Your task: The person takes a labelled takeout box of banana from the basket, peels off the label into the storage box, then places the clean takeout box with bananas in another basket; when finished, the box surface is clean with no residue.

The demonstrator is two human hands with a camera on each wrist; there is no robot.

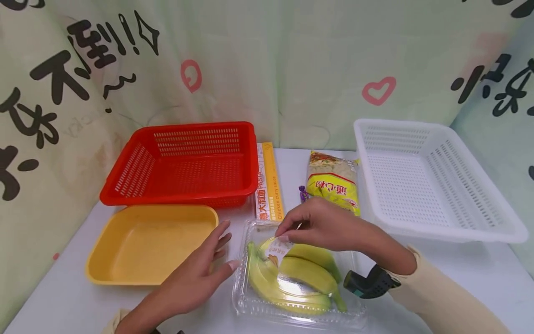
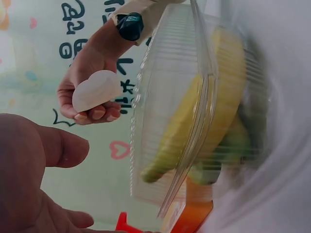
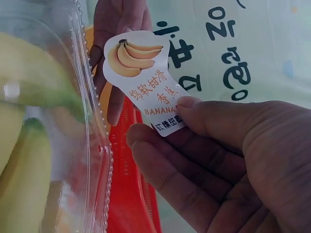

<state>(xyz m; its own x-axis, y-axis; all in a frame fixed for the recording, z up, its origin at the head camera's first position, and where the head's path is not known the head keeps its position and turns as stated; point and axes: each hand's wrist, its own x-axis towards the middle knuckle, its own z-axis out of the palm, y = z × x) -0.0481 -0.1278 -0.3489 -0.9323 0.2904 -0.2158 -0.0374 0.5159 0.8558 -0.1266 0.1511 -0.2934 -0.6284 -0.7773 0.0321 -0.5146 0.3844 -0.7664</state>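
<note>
Pale green curtain (image 1: pixel 308 93) behind, white tabletop (image 1: pixel 54 306) below. Label (image 3: pixel 131 53) is in the air above the lid of the clear box (image 1: pixel 300 320), which holds bananas (image 1: pixel 310 273). Right hand (image 1: pixel 317 225): thumb and fingers pinch the label by its narrow, text-bearing end. Left hand (image 1: pixel 198 276): fingers extended and slightly apart, beside the box, holding nothing.

Handling (judged): label very light, thin and flexible; likely to curl or crease, possibly tacky on its plain side. Best held at an extreme edge, as now, with little pressure. Box looks light, thin-walled and slippery, would dent if squeezed; steady it by the rim.

Orientation: label's long axis runs slantwise in head view, pinched end up and right, broad banana-picture end free, pointing down-left toward the wearer
</note>
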